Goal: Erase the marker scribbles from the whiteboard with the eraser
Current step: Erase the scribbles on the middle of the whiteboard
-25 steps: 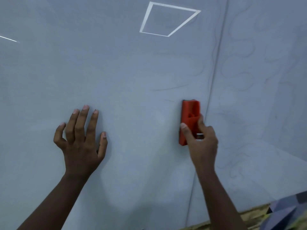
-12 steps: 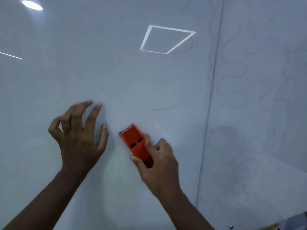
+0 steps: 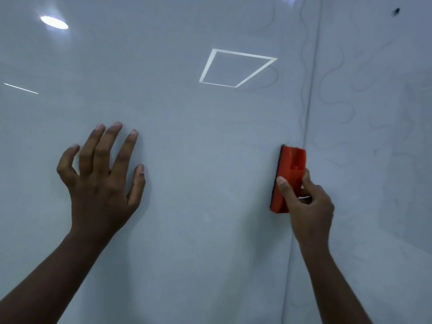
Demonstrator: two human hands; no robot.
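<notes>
The left hand (image 3: 102, 181) lies against the whiteboard (image 3: 198, 183), its fingers (image 3: 109, 146) spread apart and holding nothing. The panel around it looks wiped, with only faint traces left. Further right, the red eraser (image 3: 288, 176) stands by the vertical seam (image 3: 306, 127), pad side to the board, long axis nearly upright, free end pointing up. The right hand (image 3: 306, 206) clamps its lower half between thumb and fingers. Beyond the seam, wavy marker scribbles (image 3: 336, 106) remain, so a good part of the job seems left.
</notes>
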